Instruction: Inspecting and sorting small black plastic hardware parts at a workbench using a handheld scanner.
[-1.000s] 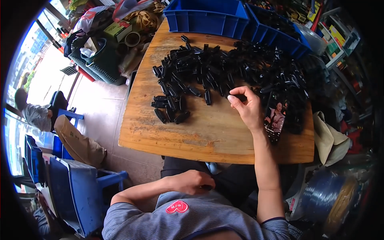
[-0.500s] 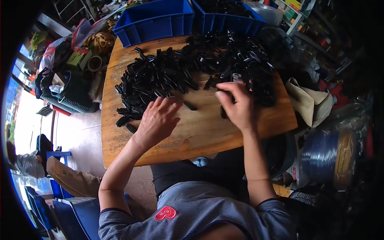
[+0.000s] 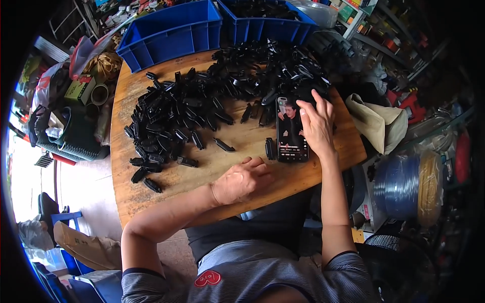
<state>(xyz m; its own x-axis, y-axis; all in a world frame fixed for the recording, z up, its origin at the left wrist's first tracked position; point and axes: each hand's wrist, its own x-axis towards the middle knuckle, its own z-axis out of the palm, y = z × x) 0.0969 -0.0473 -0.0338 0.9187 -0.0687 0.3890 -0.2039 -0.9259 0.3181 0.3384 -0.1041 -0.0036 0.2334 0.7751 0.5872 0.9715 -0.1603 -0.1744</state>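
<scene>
My hands at the counter, phone under the right

On the wooden counter point(image 3: 151, 202), beside the heap of black plastic parts point(image 3: 202, 101), my right hand point(image 3: 317, 123) lies spread on the phone point(image 3: 291, 132); my left hand point(image 3: 241, 181), loosely curled and empty, rests nearby.

Cluttered workshop, wooden worktable point(image 3: 151, 202), blue parts bins point(image 3: 172, 33), heaps of black plastic parts point(image 3: 202, 106)
</scene>
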